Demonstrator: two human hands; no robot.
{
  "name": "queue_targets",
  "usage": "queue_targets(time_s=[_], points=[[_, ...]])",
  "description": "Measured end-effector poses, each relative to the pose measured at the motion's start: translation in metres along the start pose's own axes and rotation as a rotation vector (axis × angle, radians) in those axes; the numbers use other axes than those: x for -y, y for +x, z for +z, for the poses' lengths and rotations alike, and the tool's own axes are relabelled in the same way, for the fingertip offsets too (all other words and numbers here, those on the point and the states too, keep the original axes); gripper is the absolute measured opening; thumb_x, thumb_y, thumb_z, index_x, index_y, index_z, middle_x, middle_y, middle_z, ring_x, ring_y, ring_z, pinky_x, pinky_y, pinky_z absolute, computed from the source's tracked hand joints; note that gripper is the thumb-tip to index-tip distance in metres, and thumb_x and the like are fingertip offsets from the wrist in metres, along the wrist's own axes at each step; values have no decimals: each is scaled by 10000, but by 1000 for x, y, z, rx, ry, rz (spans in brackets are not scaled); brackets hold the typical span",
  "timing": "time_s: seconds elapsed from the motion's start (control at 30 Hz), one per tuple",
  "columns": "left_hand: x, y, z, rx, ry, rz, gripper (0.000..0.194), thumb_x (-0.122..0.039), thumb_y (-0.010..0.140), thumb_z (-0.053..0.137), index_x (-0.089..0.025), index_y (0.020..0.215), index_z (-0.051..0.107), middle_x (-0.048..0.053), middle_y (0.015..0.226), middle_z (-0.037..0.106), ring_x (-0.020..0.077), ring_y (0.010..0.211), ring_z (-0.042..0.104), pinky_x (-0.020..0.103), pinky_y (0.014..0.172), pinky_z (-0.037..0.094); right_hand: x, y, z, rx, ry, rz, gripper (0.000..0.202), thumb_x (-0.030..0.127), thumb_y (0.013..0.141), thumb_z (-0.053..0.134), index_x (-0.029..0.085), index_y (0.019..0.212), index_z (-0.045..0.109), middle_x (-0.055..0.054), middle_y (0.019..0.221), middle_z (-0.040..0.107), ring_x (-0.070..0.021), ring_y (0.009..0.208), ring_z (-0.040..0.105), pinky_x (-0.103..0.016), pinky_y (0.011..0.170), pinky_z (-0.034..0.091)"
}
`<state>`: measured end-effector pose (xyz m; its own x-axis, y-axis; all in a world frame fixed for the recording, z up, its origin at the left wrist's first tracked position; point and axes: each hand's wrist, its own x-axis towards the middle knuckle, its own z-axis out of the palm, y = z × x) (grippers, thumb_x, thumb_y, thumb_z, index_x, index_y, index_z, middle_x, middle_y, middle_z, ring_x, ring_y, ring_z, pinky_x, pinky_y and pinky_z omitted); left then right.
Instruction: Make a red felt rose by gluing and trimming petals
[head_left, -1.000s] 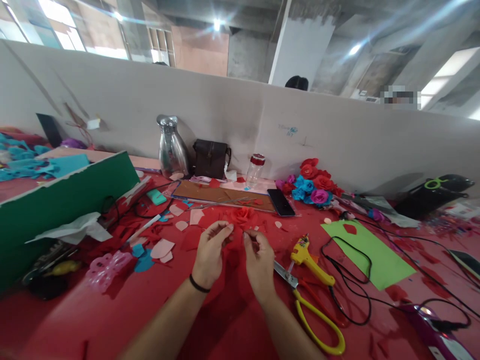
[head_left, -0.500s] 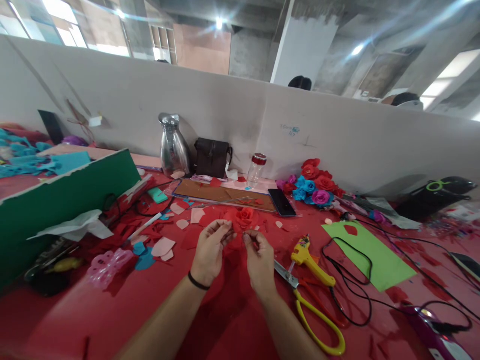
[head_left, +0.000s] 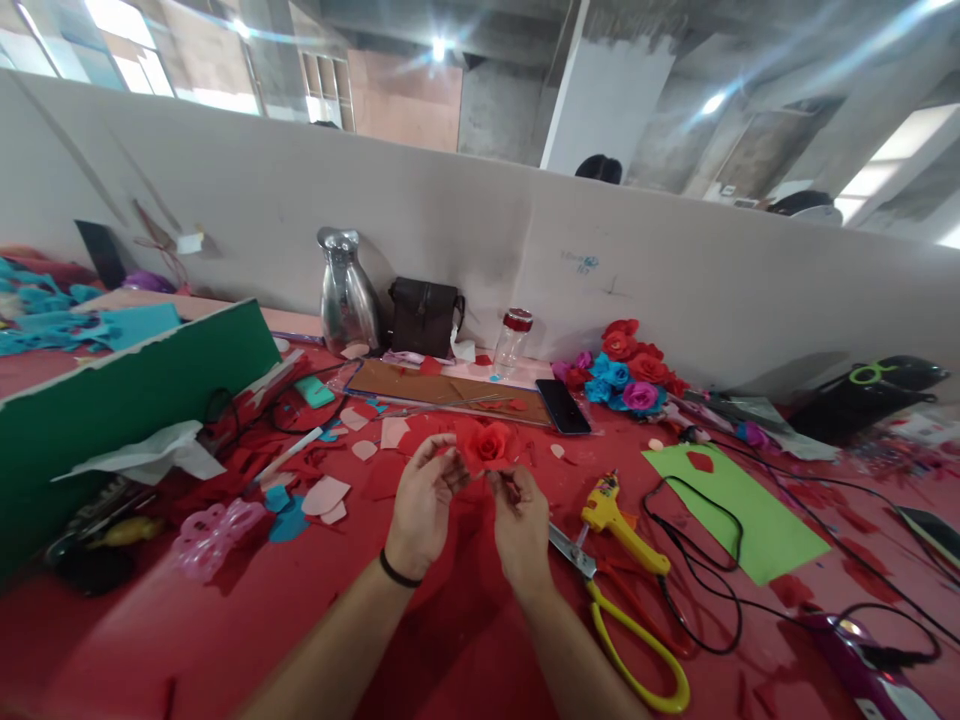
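A red paper rose [head_left: 491,443] is held just above the red tabletop, its open face tilted up toward me. My right hand [head_left: 523,525] pinches it from below with thumb and fingertips together; the stem or base there is hidden. At the rose's left edge, the curled fingers of my left hand [head_left: 421,505] close on its petals, palm partly turned up. Close to my right hand lie the scissors [head_left: 637,650] with yellow and red handles, and a yellow glue gun [head_left: 626,525].
Paper petals [head_left: 328,495] lie scattered left of my hands. A green board [head_left: 135,420] stands at the left. Behind are a metal jug [head_left: 349,295], a jar [head_left: 512,345], a phone [head_left: 564,405] and finished flowers [head_left: 637,370]. A black cord [head_left: 694,570] loops over green paper [head_left: 750,520].
The rose has come up slightly and tilted, so its face shows more fully. Both hands stay nearly in place, with the left fingers now closer to the petals.
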<state>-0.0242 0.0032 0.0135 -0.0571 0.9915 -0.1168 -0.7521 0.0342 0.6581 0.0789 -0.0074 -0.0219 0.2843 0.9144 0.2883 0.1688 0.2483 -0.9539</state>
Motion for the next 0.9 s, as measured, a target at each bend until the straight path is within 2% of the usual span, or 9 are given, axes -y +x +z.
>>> queue_targets(time_s=[0.2, 0.37, 0.47, 0.6, 0.7, 0.8, 0.9], points=[[7, 0, -1, 34, 67, 34, 308, -59, 522, 733, -180, 797, 664, -32, 707, 669, 94, 646, 601, 196, 642, 465, -7, 3, 0, 18, 96, -76, 156, 249, 803, 550, 169, 889, 653, -61, 902, 691, -194, 840, 615, -308, 799, 459], [9, 0, -1, 145, 101, 59, 238, -72, 502, 754, -187, 697, 680, -5, 733, 697, 151, 756, 630, 226, 682, 476, -13, 7, -5, 69, 97, -169, 144, 226, 822, 538, 182, 847, 673, -53, 840, 684, -184, 804, 608, -305, 798, 461], [10, 0, -1, 183, 105, 60, 285, -62, 519, 748, -201, 760, 684, -12, 758, 698, 145, 763, 631, 213, 669, 472, -11, 8, -7, 101, 79, -192, 160, 223, 831, 527, 188, 871, 678, -56, 872, 691, -191, 832, 613, -304, 788, 463], [8, -2, 0, 207, 98, 67, 368, -27, 542, 717, -209, 857, 669, -21, 791, 698, 116, 725, 625, 194, 666, 467, -4, 7, -8, 114, 69, -162, 201, 198, 813, 523, 190, 945, 675, -60, 941, 705, -201, 865, 624, -321, 820, 456], [7, -3, 1, 223, 112, 70, 423, -18, 533, 718, -209, 906, 661, -14, 828, 704, 122, 735, 631, 199, 671, 468, -1, 8, -8, 113, 98, -136, 193, 203, 793, 538, 191, 927, 676, -56, 920, 708, -204, 848, 627, -318, 808, 458], [9, -3, 1, 225, 149, 63, 398, -36, 518, 752, -197, 871, 664, -9, 806, 707, 133, 734, 636, 212, 686, 473, 0, 9, -7, 134, 144, -116, 174, 223, 797, 536, 197, 897, 677, -51, 893, 705, -201, 833, 624, -322, 809, 460], [12, -2, 1, 209, 157, 78, 352, -76, 522, 779, -196, 837, 677, -9, 818, 714, 130, 752, 633, 223, 724, 478, 0, 8, -4, 166, 213, -74, 189, 219, 788, 537, 208, 906, 685, -43, 911, 711, -211, 905, 616, -336, 854, 451]])
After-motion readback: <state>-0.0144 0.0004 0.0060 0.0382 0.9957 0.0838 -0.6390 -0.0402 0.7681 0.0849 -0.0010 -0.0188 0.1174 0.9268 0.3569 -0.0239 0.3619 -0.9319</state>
